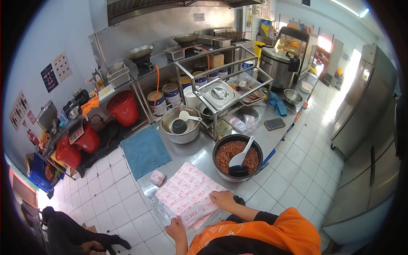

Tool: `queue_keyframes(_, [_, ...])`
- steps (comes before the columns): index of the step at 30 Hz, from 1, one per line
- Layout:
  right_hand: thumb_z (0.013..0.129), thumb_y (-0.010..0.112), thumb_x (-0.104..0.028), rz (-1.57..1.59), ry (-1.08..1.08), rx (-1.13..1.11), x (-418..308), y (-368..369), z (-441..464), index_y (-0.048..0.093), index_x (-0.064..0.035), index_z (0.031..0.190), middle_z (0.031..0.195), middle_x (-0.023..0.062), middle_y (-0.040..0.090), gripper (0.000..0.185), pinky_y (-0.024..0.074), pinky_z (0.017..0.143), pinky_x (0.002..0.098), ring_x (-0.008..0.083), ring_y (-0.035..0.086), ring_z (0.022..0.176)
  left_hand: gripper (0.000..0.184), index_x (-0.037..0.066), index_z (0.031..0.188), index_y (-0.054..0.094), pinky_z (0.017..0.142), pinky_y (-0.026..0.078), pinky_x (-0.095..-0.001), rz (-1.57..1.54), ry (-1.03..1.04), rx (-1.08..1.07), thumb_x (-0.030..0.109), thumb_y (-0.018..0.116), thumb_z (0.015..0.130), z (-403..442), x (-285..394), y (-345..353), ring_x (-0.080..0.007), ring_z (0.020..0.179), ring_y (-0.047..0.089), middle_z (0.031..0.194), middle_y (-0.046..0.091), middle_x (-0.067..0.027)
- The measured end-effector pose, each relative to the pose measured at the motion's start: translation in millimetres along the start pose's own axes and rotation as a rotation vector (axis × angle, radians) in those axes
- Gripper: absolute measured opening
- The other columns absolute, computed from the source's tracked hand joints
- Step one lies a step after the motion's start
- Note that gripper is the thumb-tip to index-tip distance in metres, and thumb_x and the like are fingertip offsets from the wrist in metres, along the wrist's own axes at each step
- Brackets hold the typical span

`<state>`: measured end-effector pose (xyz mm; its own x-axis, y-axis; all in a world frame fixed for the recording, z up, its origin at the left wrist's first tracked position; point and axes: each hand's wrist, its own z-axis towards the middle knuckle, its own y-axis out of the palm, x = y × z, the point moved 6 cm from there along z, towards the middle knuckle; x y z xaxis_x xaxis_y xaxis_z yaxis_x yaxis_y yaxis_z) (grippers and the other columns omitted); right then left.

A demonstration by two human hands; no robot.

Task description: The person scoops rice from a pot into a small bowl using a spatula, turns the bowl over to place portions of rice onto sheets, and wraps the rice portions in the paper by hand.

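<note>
A stack or sheet of white wrapping paper (187, 191) with red print lies on the steel table in front of me, over a clear plastic sheet (160, 209). My left hand (175, 230) is closed on the paper's near left corner. At its right edge, my right hand (222, 199) is closed with the fingertips on the paper. Just past the paper's far left edge sits a small wrapped bundle (157, 177) in the same print. A black-rimmed pot of reddish-brown rice (229, 154) stands beyond my right hand, holding a white rice paddle (242, 155) and a black bowl (238, 171).
A blue cloth (145, 151) lies at the table's left edge. Behind it is a metal bowl (180, 137) with a white scoop and black cup. A metal rack (224, 85) holds a lidded tray (218, 94). Another person's dark-clothed leg (80, 231) shows at lower left.
</note>
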<state>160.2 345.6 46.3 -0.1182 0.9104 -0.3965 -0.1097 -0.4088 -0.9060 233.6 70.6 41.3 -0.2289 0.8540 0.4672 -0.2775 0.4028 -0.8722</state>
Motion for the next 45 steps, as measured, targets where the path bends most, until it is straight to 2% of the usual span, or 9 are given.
queue_keyframes(5, [0.086,0.059,-0.029,-0.091,-0.129,0.069,-7.0,2.1,-3.6,0.063,-0.0112,0.075,0.056,0.0097,0.06,0.022,0.0428,0.076,0.0439,0.0283,0.059,0.052,0.023,0.008,0.082,0.061,0.1,0.036,-0.0481,0.079,0.063,0.033,0.029,0.061,0.09,-0.1,14.6,-7.2,-0.0301,0.064,0.061,0.058,0.06,-0.0103])
queue_keyframes(11, [0.085,0.06,-0.023,-0.17,-0.12,0.053,-11.2,-4.9,-4.0,0.059,-0.0118,0.099,0.057,0.008,0.061,0.018,0.0429,0.077,0.0442,0.0278,0.06,0.054,0.009,0.01,0.091,0.062,0.109,0.028,-0.0541,0.011,0.07,-0.032,0.018,0.061,0.087,1.1,0.9,-3.9,-0.0286,0.085,0.063,0.088,0.066,-0.01])
queue_keyframes(14, [0.083,0.06,-0.019,-0.134,-0.114,0.006,-16.6,-13.1,0.7,0.057,-0.0142,0.113,0.081,0.0086,0.067,0.03,0.0424,0.078,0.0438,0.0243,0.065,0.074,0.022,0.009,0.106,0.064,0.112,0.024,-0.0553,0.03,0.281,0.092,0.017,0.059,0.086,-0.4,25.5,-21.6,-0.0324,0.112,0.057,0.12,0.06,-0.0142])
queue_keyframes(20, [0.079,0.063,-0.013,-0.096,-0.376,0.054,-39.1,-10.4,36.0,0.053,-0.0165,0.128,0.128,0.0127,0.052,0.05,0.0418,0.093,0.0466,0.0316,0.051,0.115,0.055,-0.002,0.138,0.044,0.115,0.021,-0.0513,0.016,0.697,-0.362,0.013,0.052,0.086,-39.8,87.3,17.8,-0.034,0.142,0.029,0.152,0.032,-0.0212])
queue_keyframes(26, [0.078,0.065,-0.018,0.108,-0.638,-0.086,-61.5,33.7,88.7,0.051,-0.0151,0.128,0.123,0.0122,0.054,0.052,0.0435,0.092,0.0445,0.0336,0.052,0.114,0.057,-0.003,0.141,0.039,0.115,0.019,-0.0521,0.101,0.645,-0.319,0.017,0.049,0.088,-38.0,96.4,10.6,-0.0326,0.143,0.028,0.151,0.032,-0.022])
queue_keyframes(33, [0.077,0.066,-0.013,0.078,-0.713,-0.528,-70.4,67.9,115.8,0.06,-0.0094,0.085,0.1,0.0117,0.056,0.011,0.0468,0.085,0.0425,0.0322,0.055,0.099,0.059,0.008,0.146,0.035,0.114,0.017,-0.0557,0.252,0.628,-0.254,0.015,0.047,0.089,-39.7,105.5,-1.3,-0.0323,0.142,0.029,0.151,0.032,-0.0202])
queue_keyframes(36, [0.07,0.07,-0.013,0.189,-0.858,-0.387,-84.5,48.0,110.2,0.058,-0.0046,0.107,0.11,0.018,0.056,0.041,0.0445,0.093,0.0418,0.0371,0.053,0.107,0.062,0.007,0.147,0.033,0.115,0.015,-0.0555,0.192,0.595,-0.259,0.012,0.049,0.087,-40.8,101.8,1.4,-0.0339,0.142,0.027,0.15,0.033,-0.0216])
queue_keyframes(42, [0.072,0.068,-0.011,0.177,-0.683,-0.567,-69.9,68.1,118.3,0.059,-0.0029,0.101,0.099,0.0159,0.058,0.031,0.0472,0.087,0.0417,0.0353,0.058,0.098,0.063,0.005,0.146,0.034,0.117,0.012,-0.0546,0.125,0.563,-0.214,0.014,0.052,0.086,-42.9,98.2,19.4,-0.0352,0.143,0.026,0.15,0.031,-0.0243])
queue_keyframes(45, [0.072,0.066,-0.008,0.104,-0.868,-0.533,-91.5,55.0,116.9,0.058,-0.0028,0.097,0.095,0.0154,0.059,0.026,0.0493,0.08,0.0416,0.0331,0.06,0.09,0.061,0.008,0.146,0.035,0.117,0.013,-0.0543,0.186,0.564,-0.213,0.016,0.051,0.087,-38.7,96.9,15.7,-0.0335,0.143,0.026,0.15,0.032,-0.0221])
